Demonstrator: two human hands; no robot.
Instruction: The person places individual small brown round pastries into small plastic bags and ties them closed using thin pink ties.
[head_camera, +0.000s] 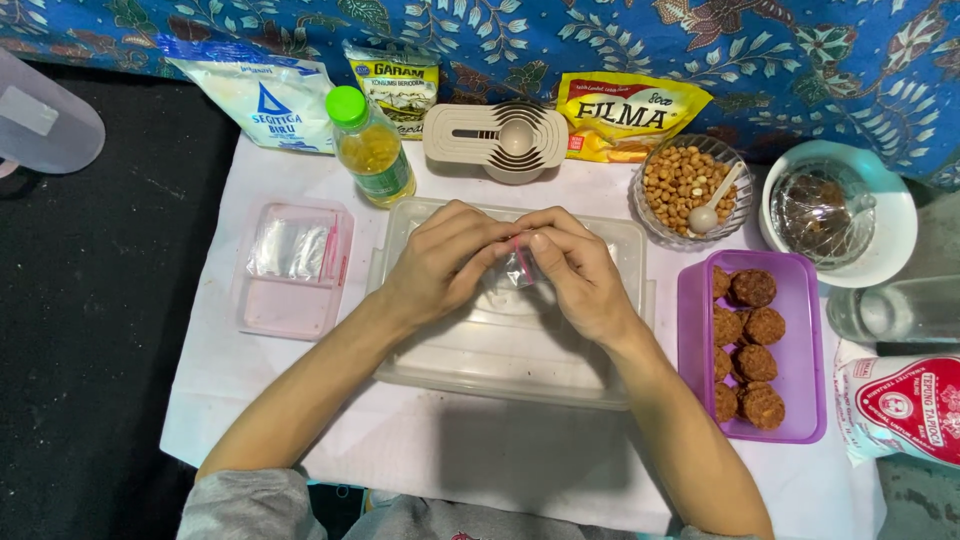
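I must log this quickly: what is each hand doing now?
Left hand: closed, pinching the small clear bag.
Right hand: closed, pinching the same bag.

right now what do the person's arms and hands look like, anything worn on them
Both hands, left and right, are bare: no gloves, rings, watch or bracelets show. The forearms are uncovered too. Grey sleeves are pushed up near the bottom edge of the view.

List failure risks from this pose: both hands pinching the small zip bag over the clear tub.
1. The small zip bag is pinched only at its top by the left hand and right hand; it might slip into the clear tub.
2. The right forearm lies close beside the purple box of brown patties; a sideways move could nudge it.
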